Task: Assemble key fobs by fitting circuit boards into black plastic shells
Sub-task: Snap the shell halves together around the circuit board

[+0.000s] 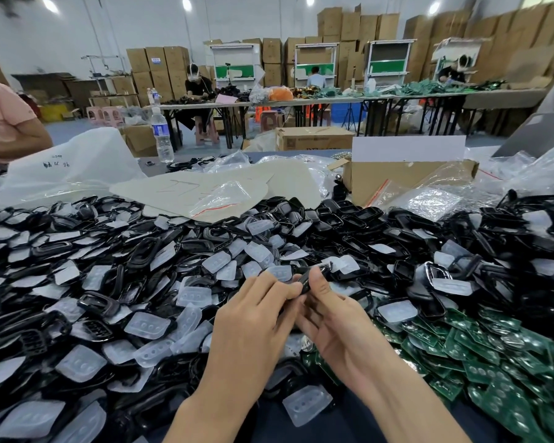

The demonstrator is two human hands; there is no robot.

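Between your 2 hands, right at the fingertips, sits 1 black shell (308, 282), raised a little above the pile. Your left hand (253, 321) shows its back to you. Its fingers are curled in and the tips pinch the shell's left edge. Your right hand (339, 327) is turned palm inward, with the thumb laid along the shell's right side and the fingers curled beneath it, so both hands grip the same piece. You cannot tell whether a board is inside it, because your fingers cover most of it.

Left of your left hand, and beyond both hands, spreads a heap (87, 300) of black shells mixed with clear rubber pads (147, 326), each pad showing 3 dimples. Right of your right hand and nearer to you, green boards (493, 356) lie in a loose pile that meets the edge of the heap.

Well beyond your fingertips, a pale flat sheet (173, 190) rests on the far side of the heap with a clear bag (218, 199) on it. Beyond your right hand stands an open cardboard box (397, 180). Far beyond your left hand, a water bottle (162, 135) stands upright.
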